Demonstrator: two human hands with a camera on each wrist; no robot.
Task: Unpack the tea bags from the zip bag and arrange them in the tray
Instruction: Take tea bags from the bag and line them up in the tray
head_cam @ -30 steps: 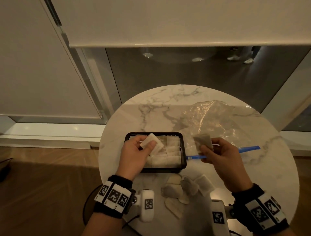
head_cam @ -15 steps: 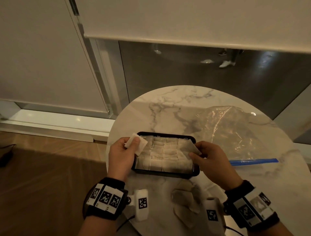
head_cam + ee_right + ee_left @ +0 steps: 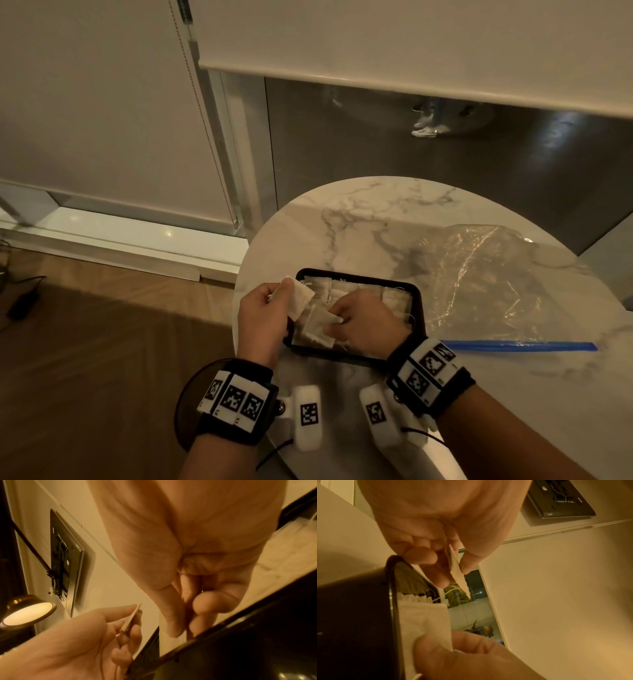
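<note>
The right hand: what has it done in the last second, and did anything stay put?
The right hand carried its tea bag leftward from beside the zip bag into the black tray, where it grips it low among the others. The left hand keeps pinching its own bag at the tray's left edge.

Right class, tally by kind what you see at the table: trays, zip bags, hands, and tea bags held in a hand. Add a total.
Trays: 1, the black tray
Zip bags: 1, the clear zip bag
Hands: 2, left hand, right hand
Held tea bags: 2, left-hand tea bag, right-hand tea bag
Total: 6
</note>
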